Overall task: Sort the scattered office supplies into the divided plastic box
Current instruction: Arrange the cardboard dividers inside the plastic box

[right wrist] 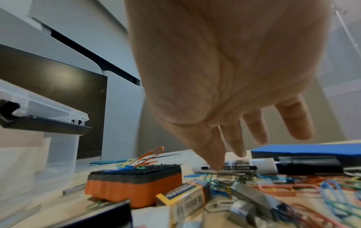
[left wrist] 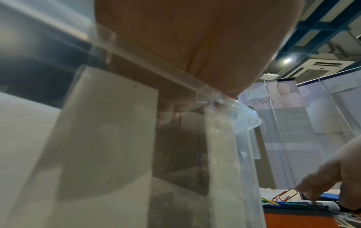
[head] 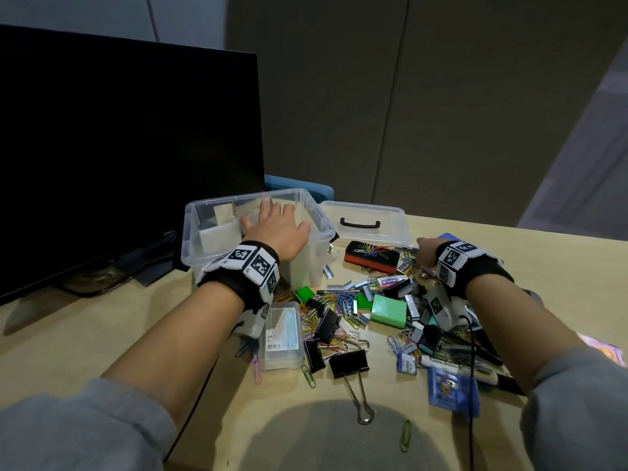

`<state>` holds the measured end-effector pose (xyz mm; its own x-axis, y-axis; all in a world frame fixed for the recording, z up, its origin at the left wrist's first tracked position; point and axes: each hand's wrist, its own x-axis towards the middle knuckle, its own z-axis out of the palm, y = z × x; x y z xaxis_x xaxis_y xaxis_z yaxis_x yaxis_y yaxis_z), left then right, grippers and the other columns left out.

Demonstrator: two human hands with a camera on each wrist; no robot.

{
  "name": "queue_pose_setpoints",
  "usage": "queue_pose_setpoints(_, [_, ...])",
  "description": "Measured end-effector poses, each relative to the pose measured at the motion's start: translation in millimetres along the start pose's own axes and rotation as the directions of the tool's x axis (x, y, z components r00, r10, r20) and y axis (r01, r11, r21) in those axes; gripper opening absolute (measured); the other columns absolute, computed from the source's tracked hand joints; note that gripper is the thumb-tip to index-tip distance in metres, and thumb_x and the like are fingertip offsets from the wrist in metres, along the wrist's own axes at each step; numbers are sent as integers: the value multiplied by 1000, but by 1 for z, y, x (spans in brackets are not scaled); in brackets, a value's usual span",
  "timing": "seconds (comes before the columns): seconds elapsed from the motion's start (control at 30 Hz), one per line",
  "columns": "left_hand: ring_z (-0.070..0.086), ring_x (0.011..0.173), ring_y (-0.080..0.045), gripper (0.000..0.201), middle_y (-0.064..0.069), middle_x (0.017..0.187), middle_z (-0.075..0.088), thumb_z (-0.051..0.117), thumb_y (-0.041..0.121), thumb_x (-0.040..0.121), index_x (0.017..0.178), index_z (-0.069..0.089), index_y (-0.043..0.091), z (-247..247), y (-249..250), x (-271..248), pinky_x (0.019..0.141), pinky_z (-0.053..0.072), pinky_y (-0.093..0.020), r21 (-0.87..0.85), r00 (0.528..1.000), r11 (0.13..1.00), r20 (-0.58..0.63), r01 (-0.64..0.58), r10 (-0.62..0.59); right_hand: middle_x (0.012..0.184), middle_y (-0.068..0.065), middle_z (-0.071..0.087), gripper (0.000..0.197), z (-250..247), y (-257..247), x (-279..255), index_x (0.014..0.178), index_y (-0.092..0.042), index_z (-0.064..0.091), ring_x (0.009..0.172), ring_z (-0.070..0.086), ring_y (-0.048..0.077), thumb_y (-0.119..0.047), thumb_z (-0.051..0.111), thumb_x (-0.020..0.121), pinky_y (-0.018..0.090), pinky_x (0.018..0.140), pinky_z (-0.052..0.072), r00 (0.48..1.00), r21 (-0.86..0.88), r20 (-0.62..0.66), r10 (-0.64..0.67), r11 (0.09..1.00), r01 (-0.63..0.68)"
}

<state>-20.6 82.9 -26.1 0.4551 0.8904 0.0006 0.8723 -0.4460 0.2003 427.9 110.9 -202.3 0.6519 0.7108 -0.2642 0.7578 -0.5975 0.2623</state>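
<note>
Under left hand (head: 277,229): plastic box (head: 204,246) rim.

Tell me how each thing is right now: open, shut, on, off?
Clear divided plastic box: open, lid off.
Clear plastic lid with black handle: off, lying flat behind the pile.
Black computer monitor: screen dark.
Left hand: open, over the box.
Right hand: open, fingers reaching down.

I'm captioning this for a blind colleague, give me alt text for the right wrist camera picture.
A right hand reaches down with fingers extended toward a white board marker on a desk littered with coloured paper clips. To its left an orange and black eraser block carries a few clips, with a clear plastic box beyond.
</note>
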Motion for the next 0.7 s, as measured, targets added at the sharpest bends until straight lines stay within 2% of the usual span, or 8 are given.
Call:
queue_pose_setpoints(0.07, [-3, 150, -24, 60, -5, 163, 9, 24, 45, 101, 154, 19, 17, 0, 0, 0, 114, 3, -62, -4, 1000, 1000, -1, -3, 3, 138, 9, 50, 66, -31, -15, -71, 143, -17, 37, 121, 52, 33, -26, 55, 80, 43, 97, 45, 999, -44, 18, 29, 999, -29])
queue_pose_setpoints(0.17, [-3, 150, -24, 60, -5, 163, 9, 25, 45, 101, 153, 19, 17, 0, -1, 0, 115, 4, -62, -9, 1000, 1000, -1, -2, 2, 133, 12, 51, 42, -72, -34, -162, 132, -8, 45, 122, 51, 31, -21, 50, 93, 36, 94, 44, 999, -81, 51, 13, 997, -9])
queue_pose_setpoints(0.33, [-3, 150, -25, 60, -5, 162, 11, 26, 44, 100, 153, 21, 17, -1, -1, 0, 115, 5, -62, -27, 1000, 1000, -6, -6, 6, 126, 12, 56, 48, -35, -20, -92, 121, -9, 57, 113, 57, 36, -34, 65, 81, 40, 88, 49, 1000, -6, 4, 24, 1000, -24])
queue_pose_setpoints(0.4, [-2, 150, -25, 60, -5, 162, 12, 27, 44, 100, 153, 21, 17, -2, -2, 0, 115, 6, -62, -31, 1000, 999, -10, -8, 8, 103, 11, 64, 33, -35, -19, -89, 93, -8, 61, 96, 64, 35, -38, 65, 80, 42, 80, 52, 999, -62, 53, -7, 998, 10])
queue_pose_setpoints(0.47, [-2, 150, -25, 60, -6, 162, 12, 27, 44, 100, 153, 21, 17, -1, -2, 0, 115, 7, -61, -34, 1000, 999, -13, -10, 9, 69, 6, 67, 36, -24, -10, -68, 69, -11, 63, 64, 66, 28, -45, 73, 63, 46, 66, 56, 994, -65, 108, 14, 998, -8])
queue_pose_setpoints(0.57, [-1, 150, -25, 60, -6, 162, 12, 28, 44, 100, 153, 22, 17, 0, -2, 0, 115, 6, -61, -40, 1000, 999, -23, -12, 11, 53, 6, 62, 46, 7, 11, -11, 62, -14, 61, 52, 63, 28, -50, 78, 40, 55, 57, 54, 998, -39, 56, -40, 998, 43])
queue_pose_setpoints(0.67, [0, 150, -24, 59, -6, 161, 14, 28, 44, 99, 151, 24, 16, 1, -3, 0, 115, 8, -61, -43, 999, 999, -40, -13, 11, 64, 5, 64, 39, -31, -6, -92, 77, -12, 68, 53, 56, 24, -49, 74, 66, 30, 62, 53, 993, -42, 13, -119, 992, 119])
queue_pose_setpoints(0.7, [1, 150, -24, 59, -6, 161, 15, 29, 44, 99, 151, 25, 15, 1, -3, 0, 114, 8, -60, -43, 999, 999, -45, -14, 12, 70, 7, 66, 39, -54, -16, -142, 83, -10, 69, 57, 55, 24, -48, 68, 77, 29, 62, 52, 986, -31, -7, -165, 986, 164])
